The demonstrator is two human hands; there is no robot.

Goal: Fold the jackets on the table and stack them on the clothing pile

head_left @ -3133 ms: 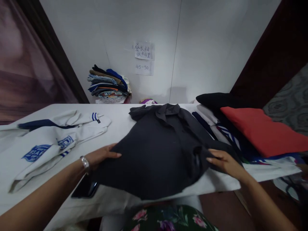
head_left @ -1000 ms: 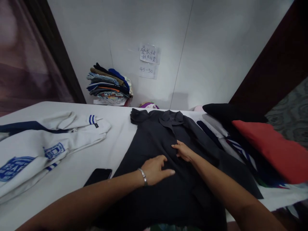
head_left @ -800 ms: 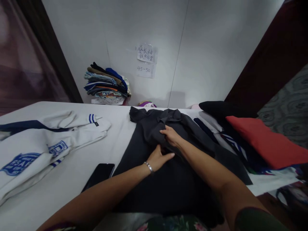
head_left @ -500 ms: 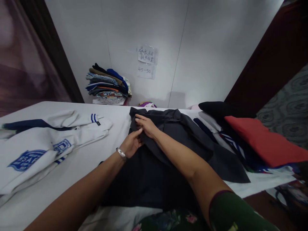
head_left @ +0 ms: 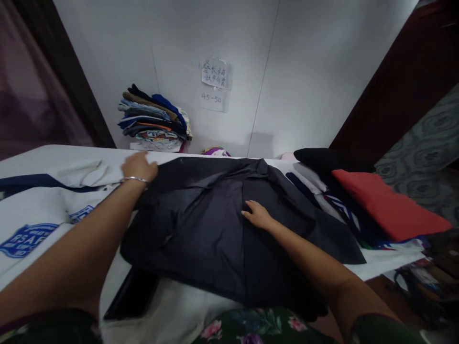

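Observation:
A black jacket point(head_left: 215, 229) lies spread over the table in front of me, one panel opened out to the left. My left hand point(head_left: 139, 168), with a silver bracelet at its wrist, is at the jacket's far left edge with fingers curled round the cloth; the fingertips are hidden. Resting on the middle of the jacket, my right hand point(head_left: 258, 215) has its fingers apart and grips nothing. A white jacket point(head_left: 64, 200) with blue lettering lies left of the black one, partly behind my left arm.
Folded clothes point(head_left: 154, 117) are stacked at the back left, by the wall. On the right lie a red garment point(head_left: 387, 203), a black garment point(head_left: 322, 160) and other folded pieces. A dark flat object point(head_left: 132, 294) sits at the near edge of the white table point(head_left: 82, 150).
My left hand has swept left, drawing the black jacket's panel outward. My right hand has moved back and right from the collar area, onto the jacket's middle.

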